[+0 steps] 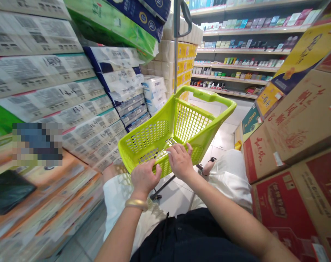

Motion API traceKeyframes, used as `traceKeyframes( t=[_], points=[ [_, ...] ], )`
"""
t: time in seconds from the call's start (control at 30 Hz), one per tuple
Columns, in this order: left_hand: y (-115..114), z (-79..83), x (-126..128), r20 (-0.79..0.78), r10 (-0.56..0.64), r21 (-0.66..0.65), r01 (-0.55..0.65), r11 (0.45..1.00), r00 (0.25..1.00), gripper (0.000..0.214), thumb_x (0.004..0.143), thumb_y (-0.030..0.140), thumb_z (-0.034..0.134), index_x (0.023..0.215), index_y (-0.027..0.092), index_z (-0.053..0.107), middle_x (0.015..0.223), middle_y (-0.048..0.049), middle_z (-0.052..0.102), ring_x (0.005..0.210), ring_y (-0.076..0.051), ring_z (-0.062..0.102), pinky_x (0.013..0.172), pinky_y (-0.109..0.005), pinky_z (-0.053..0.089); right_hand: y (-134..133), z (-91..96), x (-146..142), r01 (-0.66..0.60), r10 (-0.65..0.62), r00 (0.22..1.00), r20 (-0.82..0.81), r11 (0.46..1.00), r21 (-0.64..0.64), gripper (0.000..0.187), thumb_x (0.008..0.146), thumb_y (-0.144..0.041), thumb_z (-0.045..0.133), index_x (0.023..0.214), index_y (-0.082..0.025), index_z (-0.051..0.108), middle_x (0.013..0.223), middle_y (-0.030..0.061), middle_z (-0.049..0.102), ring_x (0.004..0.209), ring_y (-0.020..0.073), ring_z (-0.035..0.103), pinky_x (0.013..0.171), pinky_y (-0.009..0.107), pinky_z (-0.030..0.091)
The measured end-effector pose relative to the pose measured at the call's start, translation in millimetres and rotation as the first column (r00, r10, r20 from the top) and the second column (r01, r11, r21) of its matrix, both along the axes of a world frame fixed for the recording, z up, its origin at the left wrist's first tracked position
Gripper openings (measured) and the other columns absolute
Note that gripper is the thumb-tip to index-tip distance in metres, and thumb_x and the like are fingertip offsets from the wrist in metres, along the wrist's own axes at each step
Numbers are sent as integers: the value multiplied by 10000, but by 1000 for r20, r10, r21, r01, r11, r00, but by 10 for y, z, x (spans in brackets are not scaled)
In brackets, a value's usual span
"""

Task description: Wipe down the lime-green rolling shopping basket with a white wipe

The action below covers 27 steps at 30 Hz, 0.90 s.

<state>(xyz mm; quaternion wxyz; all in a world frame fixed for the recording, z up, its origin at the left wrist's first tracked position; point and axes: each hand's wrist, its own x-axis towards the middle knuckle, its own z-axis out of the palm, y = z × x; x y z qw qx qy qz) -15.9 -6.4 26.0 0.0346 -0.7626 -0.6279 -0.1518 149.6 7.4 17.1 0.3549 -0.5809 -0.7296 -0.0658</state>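
Note:
A lime-green plastic shopping basket cart (165, 134) with lattice walls stands before me, with no goods visible in it. My left hand (146, 177) is closed over its near rim, thumb on the right; a gold bangle circles that wrist. Just to the right, my right hand (179, 161) curls its fingers over the same rim. The fingertips of both hands are partly hidden behind the rim. Part of a dark wheeled frame (165, 186) shows beneath the basket. A thin grey pole with a looped handle (186, 22) rises by its far left corner.
Stacked paper packs (80, 98) wall the left side. A dark phone-like object (11, 192) lies on orange packs (70, 182), near a pixelated patch. Cardboard cartons (293, 127) line the right. Shelves of small boxes and bottles (242, 62) stand beyond a tiled aisle (222, 136).

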Motion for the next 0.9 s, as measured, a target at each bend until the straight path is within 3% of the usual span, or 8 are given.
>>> traceKeyframes(
  t=[0.1, 0.2, 0.37, 0.5, 0.7, 0.8, 0.9],
  points=[
    [7, -3, -8, -12, -2, 0, 2, 1000, 1000, 345, 894, 377, 389, 850, 221, 693, 761, -68, 712, 725, -227, 632, 605, -313, 299, -49, -10, -62, -63, 64, 998, 30, 998, -15, 201, 945, -184, 495, 1066, -257, 637, 1083, 42, 693, 1120, 210, 545, 1144, 458, 95],
    [9, 1, -3, -25, -8, -7, 8, 1000, 1000, 348, 898, 378, 384, 851, 220, 690, 754, -67, 706, 724, -228, 632, 603, -314, 298, -7, 19, 87, -84, 86, 994, 64, 996, -34, 214, 942, -170, 496, 1064, -262, 646, 1084, 33, 700, 1116, 203, 559, 1155, 457, 65],
    [6, 7, 20, -30, 0, -15, -1, 1000, 1000, 341, 900, 377, 391, 849, 220, 689, 746, -64, 701, 733, -227, 636, 607, -314, 303, 80, 77, 301, 36, -32, 997, 65, 998, -54, 255, 922, -129, 497, 1085, -264, 640, 1110, 33, 691, 1169, 212, 548, 1154, 457, 71],
    [9, -9, 14, -22, -3, 1, 3, 1000, 1000, 331, 897, 372, 397, 840, 223, 688, 747, -64, 703, 739, -231, 642, 614, -320, 311, 18, 50, 104, 67, -67, 998, 18, 996, -58, 229, 904, -130, 515, 1061, -241, 638, 1103, 50, 684, 1190, 223, 530, 1161, 457, 70],
    [14, -12, -1, -18, -22, 13, 22, 1000, 1000, 315, 895, 342, 399, 829, 220, 682, 757, -67, 710, 747, -229, 650, 620, -322, 321, -115, -26, -226, -128, 129, 991, 22, 991, -44, 211, 928, -198, 521, 1101, -251, 630, 1096, 43, 690, 1137, 206, 551, 1177, 446, 49],
    [14, -4, -1, -28, -16, 0, 16, 1000, 999, 323, 898, 351, 394, 833, 219, 681, 757, -67, 708, 740, -231, 648, 616, -323, 319, -69, -15, -96, -143, 145, 989, 40, 989, -48, 227, 922, -170, 514, 1082, -265, 644, 1086, 30, 700, 1119, 202, 564, 1180, 462, 32],
    [12, 0, 4, -31, -13, -12, 13, 1000, 999, 329, 896, 365, 393, 838, 219, 682, 756, -67, 704, 735, -233, 643, 613, -322, 319, 20, 39, 152, -68, 71, 997, 40, 996, -55, 251, 909, -136, 503, 1057, -264, 660, 1085, 39, 707, 1131, 212, 567, 1178, 476, 44]
  ],
)
